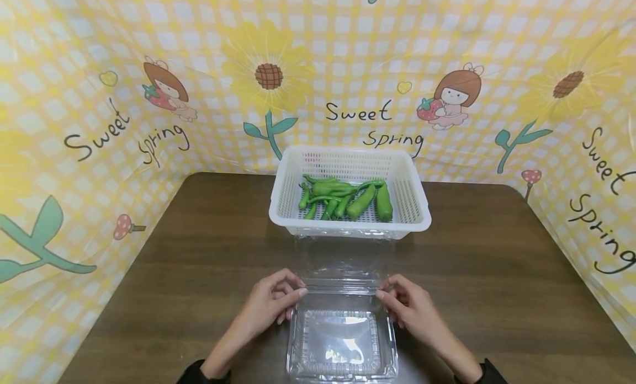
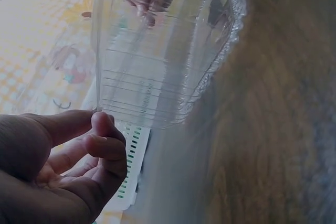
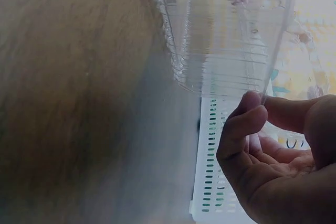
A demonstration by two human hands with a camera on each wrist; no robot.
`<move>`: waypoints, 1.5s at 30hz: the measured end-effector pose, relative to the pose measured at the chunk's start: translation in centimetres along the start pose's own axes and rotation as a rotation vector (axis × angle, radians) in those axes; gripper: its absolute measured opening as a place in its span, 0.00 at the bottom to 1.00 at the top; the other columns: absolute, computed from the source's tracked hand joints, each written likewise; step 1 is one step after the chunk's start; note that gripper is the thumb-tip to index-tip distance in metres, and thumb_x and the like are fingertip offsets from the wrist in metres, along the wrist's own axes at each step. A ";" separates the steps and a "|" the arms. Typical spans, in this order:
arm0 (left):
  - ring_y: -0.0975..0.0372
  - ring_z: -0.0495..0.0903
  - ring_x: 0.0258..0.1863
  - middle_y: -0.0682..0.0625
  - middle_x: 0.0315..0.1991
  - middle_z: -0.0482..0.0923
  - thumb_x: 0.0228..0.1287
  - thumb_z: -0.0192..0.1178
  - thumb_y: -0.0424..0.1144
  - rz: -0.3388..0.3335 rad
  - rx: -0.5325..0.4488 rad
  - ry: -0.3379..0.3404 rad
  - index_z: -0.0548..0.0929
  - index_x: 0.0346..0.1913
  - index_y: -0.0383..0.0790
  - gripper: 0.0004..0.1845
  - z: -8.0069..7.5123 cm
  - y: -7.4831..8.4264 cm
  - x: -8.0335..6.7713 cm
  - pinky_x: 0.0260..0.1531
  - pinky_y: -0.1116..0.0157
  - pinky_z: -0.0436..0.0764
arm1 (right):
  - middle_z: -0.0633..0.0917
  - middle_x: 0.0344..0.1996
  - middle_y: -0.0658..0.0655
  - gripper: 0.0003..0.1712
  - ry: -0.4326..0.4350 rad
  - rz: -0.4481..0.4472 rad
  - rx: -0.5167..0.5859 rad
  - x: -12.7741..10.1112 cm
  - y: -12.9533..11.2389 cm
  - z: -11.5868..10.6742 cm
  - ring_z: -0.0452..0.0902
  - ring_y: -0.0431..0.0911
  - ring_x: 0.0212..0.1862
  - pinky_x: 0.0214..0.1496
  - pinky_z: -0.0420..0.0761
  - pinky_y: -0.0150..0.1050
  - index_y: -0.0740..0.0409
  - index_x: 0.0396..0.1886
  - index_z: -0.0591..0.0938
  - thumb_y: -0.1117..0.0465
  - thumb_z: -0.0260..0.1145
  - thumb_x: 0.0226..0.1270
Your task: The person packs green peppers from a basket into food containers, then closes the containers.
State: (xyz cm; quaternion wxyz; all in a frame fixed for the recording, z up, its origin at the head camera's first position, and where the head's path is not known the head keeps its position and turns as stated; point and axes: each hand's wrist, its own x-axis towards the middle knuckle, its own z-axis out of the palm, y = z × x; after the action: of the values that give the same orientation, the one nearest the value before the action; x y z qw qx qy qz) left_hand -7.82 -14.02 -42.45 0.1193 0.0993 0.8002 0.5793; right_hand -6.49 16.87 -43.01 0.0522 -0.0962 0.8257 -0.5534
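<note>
A clear plastic clamshell container [image 1: 343, 340] lies unfolded on the table, its lid tilted back toward the basket. My left hand [image 1: 275, 298] pinches the container's far left corner, close to the hinge, between thumb and index finger. At the matching right corner, my right hand [image 1: 404, 301] pinches the edge the same way. Both wrist views show thumb and fingertip meeting on the rim: the left hand [image 2: 79, 156] and the right hand [image 3: 268, 156]. Several green peppers [image 1: 362, 202] lie in a white plastic basket [image 1: 422, 224] beyond the container.
The brown wooden table [image 1: 208, 251] runs beneath everything. A yellow checked cloth [image 1: 348, 58] with flowers and lettering hangs behind the table and along both sides. The lid's far end reaches the basket's front wall.
</note>
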 end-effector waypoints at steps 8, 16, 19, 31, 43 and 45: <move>0.66 0.71 0.12 0.42 0.21 0.79 0.66 0.65 0.43 0.017 -0.021 0.022 0.80 0.44 0.35 0.13 -0.3 -0.3 0.3 0.10 0.69 0.74 | 0.78 0.16 0.52 0.09 0.048 0.000 -0.036 0.8 0.2 0.7 0.70 0.37 0.15 0.14 0.73 0.33 0.60 0.40 0.81 0.57 0.65 0.71; 0.66 0.71 0.12 0.43 0.20 0.78 0.65 0.66 0.43 -0.012 -0.018 0.051 0.81 0.44 0.36 0.13 -0.8 -0.5 0.2 0.10 0.68 0.74 | 0.79 0.17 0.54 0.09 0.069 -0.004 -0.073 1.7 0.1 1.5 0.72 0.36 0.17 0.19 0.76 0.33 0.61 0.38 0.81 0.59 0.62 0.73; 0.65 0.71 0.12 0.42 0.21 0.78 0.65 0.66 0.43 -0.021 -0.012 0.066 0.81 0.44 0.37 0.13 -1.0 -0.6 0.3 0.10 0.68 0.74 | 0.78 0.17 0.53 0.07 0.084 -0.004 -0.096 2.1 -0.3 1.9 0.71 0.36 0.17 0.20 0.76 0.32 0.60 0.38 0.81 0.60 0.62 0.74; 0.65 0.71 0.12 0.44 0.21 0.78 0.65 0.67 0.43 -0.065 0.000 0.151 0.82 0.43 0.39 0.11 -2.1 -0.8 0.3 0.11 0.68 0.73 | 0.74 0.18 0.46 0.06 0.135 -0.105 -0.200 3.6 -0.9 3.3 0.69 0.34 0.22 0.27 0.72 0.30 0.54 0.34 0.78 0.63 0.59 0.75; 0.66 0.71 0.12 0.46 0.19 0.76 0.65 0.67 0.45 -0.056 -0.012 0.209 0.85 0.45 0.37 0.14 -3.4 -1.8 0.2 0.11 0.67 0.73 | 0.73 0.19 0.44 0.05 0.128 -0.144 -0.252 4.8 -1.1 4.8 0.68 0.34 0.23 0.28 0.72 0.30 0.57 0.37 0.77 0.67 0.57 0.76; 0.66 0.71 0.12 0.46 0.19 0.76 0.65 0.67 0.44 -0.055 -0.024 0.218 0.85 0.45 0.36 0.15 -3.6 -2.0 0.1 0.12 0.67 0.73 | 0.73 0.20 0.44 0.04 0.132 -0.159 -0.264 5.1 -1.1 5.1 0.68 0.35 0.23 0.28 0.72 0.30 0.58 0.38 0.77 0.67 0.57 0.76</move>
State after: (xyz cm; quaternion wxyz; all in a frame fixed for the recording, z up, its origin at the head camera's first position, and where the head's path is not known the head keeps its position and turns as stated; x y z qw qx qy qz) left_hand -9.07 -17.81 -43.26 0.0483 0.0124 0.8039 0.5927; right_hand -10.35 10.75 -43.81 -0.0593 -0.1308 0.8826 -0.4477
